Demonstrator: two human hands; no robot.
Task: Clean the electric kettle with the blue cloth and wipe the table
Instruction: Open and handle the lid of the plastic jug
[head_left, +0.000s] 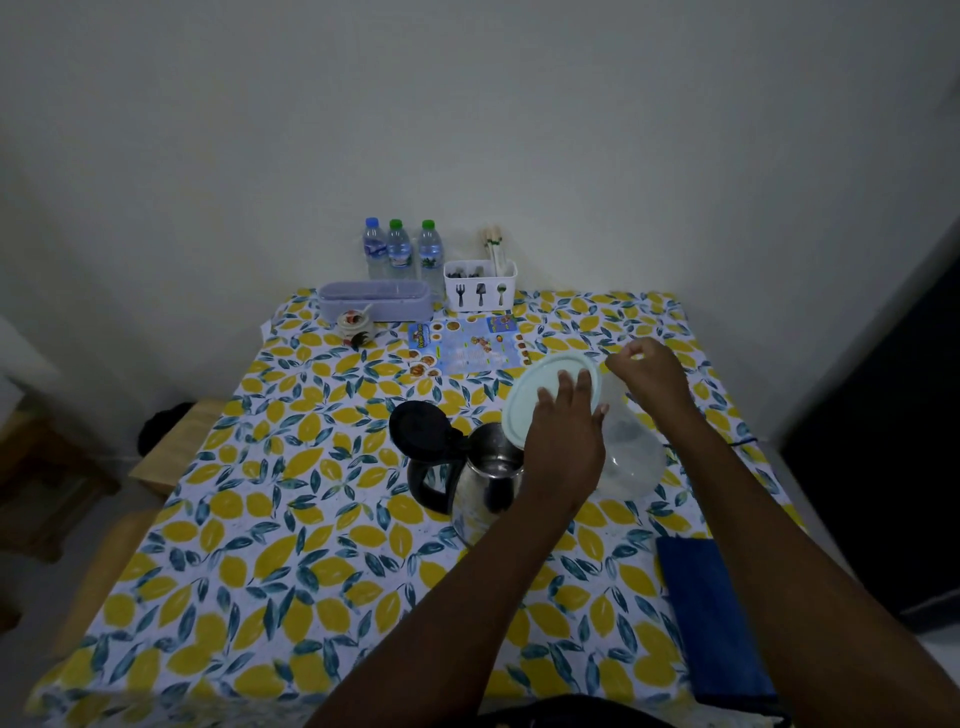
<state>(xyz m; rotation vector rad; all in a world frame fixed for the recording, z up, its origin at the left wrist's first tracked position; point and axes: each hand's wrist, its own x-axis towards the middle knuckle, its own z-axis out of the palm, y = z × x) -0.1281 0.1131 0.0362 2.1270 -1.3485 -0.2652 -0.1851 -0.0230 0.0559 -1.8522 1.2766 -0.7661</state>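
Nearest us, at 5 o'clock on the tabletop (311, 597), we find the cloth (714, 618) lying folded and flat, untouched. We judge it soft, light and limp; it should be gathered by pinching a folded edge or bunching it in the palm, since it will not hold a shape.

At the centre stands the kettle (483, 488), steel body upright, black lid (415, 423) hinged open toward 10 o'clock, black handle on its 9 o'clock side. We judge the body rigid, smooth and likely slippery when wet; the handle is the sound place to take hold, with the other hand wiping. We cannot tell whether it holds water, so weight is uncertain.

Just past it, the left hand (566, 431) is pressed with fingers spread on a pale round cover (545, 400), tilted above the kettle mouth. At 2 o'clock the right hand (649, 371) is curled at the rim of a clear container (631, 457); whether it is clamped on the rim we cannot tell. The container looks thin and light.

Farthest, at 12 o'clock, stand three bottles (397, 249), a cutlery caddy (480, 288), a lilac box (376, 301) and a leaflet (467, 348).
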